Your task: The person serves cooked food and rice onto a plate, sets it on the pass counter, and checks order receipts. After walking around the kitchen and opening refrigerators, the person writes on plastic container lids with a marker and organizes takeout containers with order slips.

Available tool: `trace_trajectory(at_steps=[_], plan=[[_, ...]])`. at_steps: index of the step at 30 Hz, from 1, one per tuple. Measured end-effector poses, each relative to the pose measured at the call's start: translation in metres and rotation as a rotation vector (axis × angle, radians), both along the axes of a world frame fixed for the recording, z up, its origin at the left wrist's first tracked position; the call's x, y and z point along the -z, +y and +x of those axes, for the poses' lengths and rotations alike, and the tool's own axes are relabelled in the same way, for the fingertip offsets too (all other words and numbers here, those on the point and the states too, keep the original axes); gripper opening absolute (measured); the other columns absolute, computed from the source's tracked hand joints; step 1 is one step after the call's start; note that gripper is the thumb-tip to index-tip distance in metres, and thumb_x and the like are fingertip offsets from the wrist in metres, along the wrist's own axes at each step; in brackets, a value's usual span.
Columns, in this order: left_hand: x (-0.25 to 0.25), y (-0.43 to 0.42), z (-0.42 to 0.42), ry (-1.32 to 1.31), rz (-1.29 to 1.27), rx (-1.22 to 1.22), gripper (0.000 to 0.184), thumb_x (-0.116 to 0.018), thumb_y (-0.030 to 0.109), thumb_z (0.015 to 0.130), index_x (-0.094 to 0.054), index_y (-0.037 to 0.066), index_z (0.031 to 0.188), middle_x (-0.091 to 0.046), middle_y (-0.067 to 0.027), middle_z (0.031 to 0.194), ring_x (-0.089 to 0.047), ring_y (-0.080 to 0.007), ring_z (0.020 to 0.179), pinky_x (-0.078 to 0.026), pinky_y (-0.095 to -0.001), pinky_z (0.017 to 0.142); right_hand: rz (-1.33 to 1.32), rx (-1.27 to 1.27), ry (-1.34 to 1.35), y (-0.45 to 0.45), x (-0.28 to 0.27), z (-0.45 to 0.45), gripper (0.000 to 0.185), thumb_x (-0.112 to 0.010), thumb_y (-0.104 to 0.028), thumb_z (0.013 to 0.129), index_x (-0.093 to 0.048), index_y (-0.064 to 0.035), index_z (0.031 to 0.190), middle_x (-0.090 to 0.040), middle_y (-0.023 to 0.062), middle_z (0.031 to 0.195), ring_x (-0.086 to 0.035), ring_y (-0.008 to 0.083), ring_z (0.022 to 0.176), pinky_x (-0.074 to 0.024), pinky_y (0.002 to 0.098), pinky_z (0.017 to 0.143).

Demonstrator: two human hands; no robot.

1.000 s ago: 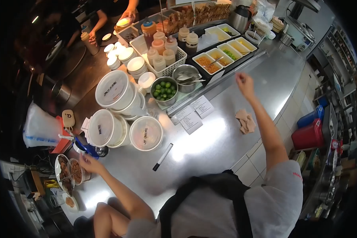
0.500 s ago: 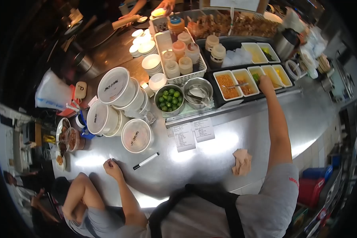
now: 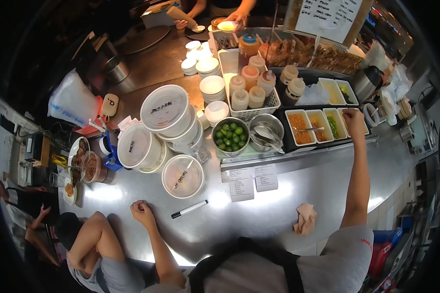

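Two white trays [image 3: 344, 127] just under the bunched right hand [image 3: 353, 117], any grip unclear.

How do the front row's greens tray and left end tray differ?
The end tray holds orange bits, the greens tray green ones. A metal utensil reaches over the end tray; none shows in the greens tray. The greens tray sits nearer the right hand than the end tray. Both are white.

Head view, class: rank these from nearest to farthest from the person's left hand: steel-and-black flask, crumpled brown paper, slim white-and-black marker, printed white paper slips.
1. Marker, just right of the left hand
2. Paper slips, mid-counter
3. Brown paper, farther right
4. Flask, far back right
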State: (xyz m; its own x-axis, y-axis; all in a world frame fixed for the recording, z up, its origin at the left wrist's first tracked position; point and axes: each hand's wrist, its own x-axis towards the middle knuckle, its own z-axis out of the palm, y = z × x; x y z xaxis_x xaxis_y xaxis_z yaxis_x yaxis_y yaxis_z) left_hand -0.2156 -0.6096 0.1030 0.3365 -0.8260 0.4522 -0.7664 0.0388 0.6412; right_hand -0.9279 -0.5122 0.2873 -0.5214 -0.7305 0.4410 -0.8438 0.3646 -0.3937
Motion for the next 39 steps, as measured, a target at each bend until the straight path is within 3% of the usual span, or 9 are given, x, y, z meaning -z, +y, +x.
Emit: trace_trajectory(at_steps=[9, 15, 21, 22, 24, 27, 30, 34, 39], plan=[[-0.003, -0.001, -0.001, 0.042, 0.04, 0.0, 0.01, -0.046, -0.003, 0.071, -0.055, -0.001, 0.076, -0.048, -0.0091, 0.079, -0.046, -0.0182, 0.06, -0.037, -0.029, 0.052, -0.142, -0.248, 0.056, -0.062, -0.063, 0.101, 0.012, -0.061, 0.001, 0.072, -0.063, 0.0033, 0.084, -0.063, 0.0148, 0.076, -0.063, 0.0234, 0.068, -0.0481, 0.0283, 0.062], [-0.011, 0.0, -0.006, 0.06, 0.079, -0.023, 0.009, -0.047, -0.003, 0.072, -0.054, -0.001, 0.076, -0.048, -0.0096, 0.079, -0.046, -0.0185, 0.06, -0.037, -0.0288, 0.053, -0.254, -0.511, 0.393, -0.228, -0.143, 0.164, 0.013, -0.058, -0.006, 0.076, -0.064, 0.0001, 0.087, -0.063, 0.0142, 0.077, -0.062, 0.0247, 0.07, -0.0479, 0.0285, 0.063], [-0.017, -0.004, -0.01, 0.025, 0.043, -0.013, 0.011, -0.045, -0.005, 0.071, -0.053, -0.001, 0.077, -0.047, -0.0087, 0.079, -0.045, -0.017, 0.059, -0.037, -0.0273, 0.051, -0.424, -0.517, 0.598, -0.426, -0.127, 0.133, 0.013, -0.057, -0.009, 0.074, -0.066, -0.0034, 0.082, -0.062, 0.0178, 0.077, -0.062, 0.0294, 0.069, -0.0494, 0.0353, 0.062], [-0.016, -0.004, -0.01, 0.047, 0.045, -0.017, 0.012, -0.044, -0.006, 0.07, -0.053, -0.001, 0.077, -0.047, -0.0086, 0.079, -0.045, -0.0167, 0.059, -0.036, -0.0268, 0.051, 0.016, -0.238, 0.294, -0.41, -0.134, 0.168, 0.013, -0.053, -0.005, 0.075, -0.065, -0.0014, 0.078, -0.06, 0.0211, 0.075, -0.063, 0.0292, 0.069, -0.0495, 0.0374, 0.059], [-0.013, -0.005, -0.009, 0.069, 0.055, -0.034, 0.012, -0.044, -0.006, 0.07, -0.053, 0.0, 0.077, -0.047, -0.0085, 0.078, -0.045, -0.0165, 0.059, -0.036, -0.0263, 0.05, 0.208, -0.666, 0.435, -0.483, -0.089, 0.083, 0.012, -0.052, -0.001, 0.071, -0.063, 0.0008, 0.075, -0.059, 0.0226, 0.072, -0.063, 0.0305, 0.067, -0.0492, 0.0387, 0.057], [-0.013, -0.006, -0.009, 0.055, 0.086, -0.057, 0.012, -0.044, -0.006, 0.07, -0.053, 0.0, 0.077, -0.047, -0.0086, 0.079, -0.045, -0.0169, 0.059, -0.037, -0.0259, 0.05, -0.001, -0.297, 0.441, -0.478, -0.062, 0.116, 0.01, -0.055, -0.002, 0.069, -0.062, 0.0028, 0.074, -0.059, 0.0227, 0.072, -0.062, 0.0317, 0.066, -0.0488, 0.0391, 0.057], [-0.012, -0.007, -0.011, 0.045, 0.041, -0.058, 0.009, -0.044, -0.007, 0.073, -0.051, -0.002, 0.075, -0.047, -0.0087, 0.075, -0.045, -0.017, 0.062, -0.037, -0.0266, 0.053, -0.168, -0.388, 0.568, -0.479, -0.06, 0.107, 0.009, -0.056, -0.003, 0.069, -0.063, 0.002, 0.073, -0.06, 0.0225, 0.073, -0.063, 0.031, 0.066, -0.0486, 0.0395, 0.057], [-0.01, -0.007, -0.008, 0.061, 0.033, -0.053, 0.01, -0.044, -0.007, 0.072, -0.052, -0.001, 0.075, -0.047, -0.0093, 0.077, -0.045, -0.0182, 0.06, -0.037, -0.0276, 0.053, 0.168, -0.28, 0.509, -0.484, -0.065, 0.119, 0.008, -0.056, -0.003, 0.07, -0.063, 0.0004, 0.071, -0.061, 0.0193, 0.069, -0.063, 0.0302, 0.069, -0.0488, 0.0385, 0.059], [-0.014, -0.007, -0.007, 0.061, 0.014, -0.04, 0.011, -0.044, -0.006, 0.068, -0.053, 0.0, 0.073, -0.046, -0.0104, 0.072, -0.044, -0.0199, 0.061, -0.036, -0.0287, 0.053, -0.115, -0.331, 0.574, -0.427, -0.103, 0.146, 0.014, -0.063, -0.014, 0.068, -0.061, -0.0036, 0.077, -0.06, 0.018, 0.077, -0.061, 0.0301, 0.074, -0.0492, 0.0346, 0.062]])
